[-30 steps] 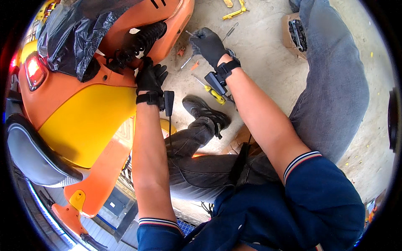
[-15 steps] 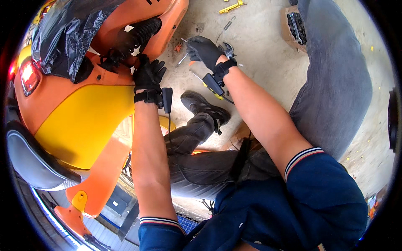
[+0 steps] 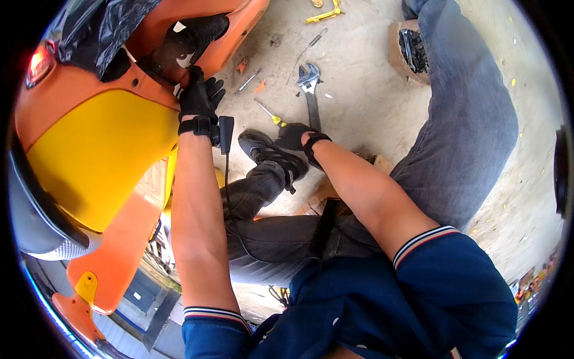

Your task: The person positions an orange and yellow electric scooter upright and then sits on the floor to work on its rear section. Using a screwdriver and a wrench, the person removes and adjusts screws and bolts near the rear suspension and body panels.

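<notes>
My left hand (image 3: pixel 200 99), in a black glove, is at the edge of an orange body panel (image 3: pixel 158 99), just below a black coil-spring shock absorber (image 3: pixel 200 45). Its fingers are spread, and the forefinger points up toward the shock. Low over the floor, my gloved right hand (image 3: pixel 293 136) closes round the yellow handle of a screwdriver (image 3: pixel 276 119); the shaft points away to the left, and most of the grip is hidden under the fingers. An adjustable wrench (image 3: pixel 310 90) lies right beside this hand, its jaws pointing away from me.
A yellow panel (image 3: pixel 101 155), a red tail light (image 3: pixel 39 64) and black plastic sheeting (image 3: pixel 107 30) belong to the vehicle side on the left. On the concrete lie a thin pen-like tool (image 3: pixel 248 81) and a yellow tool (image 3: pixel 324 13). A carton of metal parts (image 3: pixel 402 51) stands by my right leg.
My right hand has come back toward me from above the floor, down onto the screwdriver handle, uncovering the wrench. My left hand stays beside the shock absorber. The view has shifted slightly.
</notes>
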Demonstrator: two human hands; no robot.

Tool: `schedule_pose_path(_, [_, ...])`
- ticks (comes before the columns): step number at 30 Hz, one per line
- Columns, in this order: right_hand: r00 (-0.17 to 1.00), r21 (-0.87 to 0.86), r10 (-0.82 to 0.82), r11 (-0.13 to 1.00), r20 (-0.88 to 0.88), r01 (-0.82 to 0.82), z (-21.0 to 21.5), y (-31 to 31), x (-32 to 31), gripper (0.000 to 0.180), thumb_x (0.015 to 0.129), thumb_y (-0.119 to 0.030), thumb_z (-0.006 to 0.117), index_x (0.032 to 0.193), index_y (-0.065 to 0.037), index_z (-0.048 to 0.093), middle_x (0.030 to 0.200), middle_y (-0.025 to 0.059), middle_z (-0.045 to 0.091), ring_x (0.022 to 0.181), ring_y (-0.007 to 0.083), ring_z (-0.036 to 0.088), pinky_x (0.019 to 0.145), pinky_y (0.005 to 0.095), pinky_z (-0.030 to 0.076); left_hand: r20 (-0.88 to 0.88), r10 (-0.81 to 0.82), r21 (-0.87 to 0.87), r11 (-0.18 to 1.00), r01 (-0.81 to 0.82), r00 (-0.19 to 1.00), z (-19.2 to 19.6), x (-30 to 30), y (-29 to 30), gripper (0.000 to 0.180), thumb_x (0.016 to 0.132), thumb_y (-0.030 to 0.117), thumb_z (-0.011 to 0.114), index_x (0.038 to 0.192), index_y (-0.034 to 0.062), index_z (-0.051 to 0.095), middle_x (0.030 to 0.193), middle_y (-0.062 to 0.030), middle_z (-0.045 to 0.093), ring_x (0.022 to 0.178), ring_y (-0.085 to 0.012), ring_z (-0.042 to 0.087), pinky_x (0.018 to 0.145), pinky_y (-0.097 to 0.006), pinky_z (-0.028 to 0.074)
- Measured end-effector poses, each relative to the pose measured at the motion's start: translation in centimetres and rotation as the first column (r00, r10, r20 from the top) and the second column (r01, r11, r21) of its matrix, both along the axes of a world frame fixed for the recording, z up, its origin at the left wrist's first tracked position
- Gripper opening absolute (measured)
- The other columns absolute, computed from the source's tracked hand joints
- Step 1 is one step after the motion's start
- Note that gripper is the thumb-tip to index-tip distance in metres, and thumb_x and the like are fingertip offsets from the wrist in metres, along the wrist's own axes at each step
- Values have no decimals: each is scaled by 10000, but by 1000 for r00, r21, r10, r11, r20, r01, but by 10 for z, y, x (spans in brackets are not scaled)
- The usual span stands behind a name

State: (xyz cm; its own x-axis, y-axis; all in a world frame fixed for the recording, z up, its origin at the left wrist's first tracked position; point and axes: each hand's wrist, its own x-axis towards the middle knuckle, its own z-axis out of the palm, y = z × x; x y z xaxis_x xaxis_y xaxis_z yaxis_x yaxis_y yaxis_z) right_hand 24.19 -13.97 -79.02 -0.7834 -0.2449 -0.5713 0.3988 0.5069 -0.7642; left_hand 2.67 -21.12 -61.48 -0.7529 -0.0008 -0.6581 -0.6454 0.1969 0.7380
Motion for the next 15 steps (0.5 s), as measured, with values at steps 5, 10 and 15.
schedule_pose_path(5, [992,97,-118,989,49,113,1,17,12,336,844,-317,515,1024,-81,671,1063,184,645,999,336,620,866,437,482,-8,-34,-14,999,34,999,-5,-3,-5,615,865,474,613,1331,146,381,1219,-197,524,1043,-332,588,850,-420,520])
schedule_pose_path(10, [909,283,-384,864,-163,416,2,39,3,183,846,-255,530,891,-92,599,830,191,641,823,382,618,719,482,483,-24,-24,-20,1000,23,999,-5,-2,-3,591,853,479,627,1287,131,424,1175,-186,543,1002,-316,603,813,-412,533])
schedule_pose_path(15, [807,251,-505,775,-306,580,-6,47,5,216,841,-276,534,903,-80,599,858,206,637,857,386,610,739,476,478,-31,-2,-14,1000,2,1000,-6,-2,-3,551,855,471,629,1247,126,456,1097,-158,568,942,-299,620,783,-410,540])
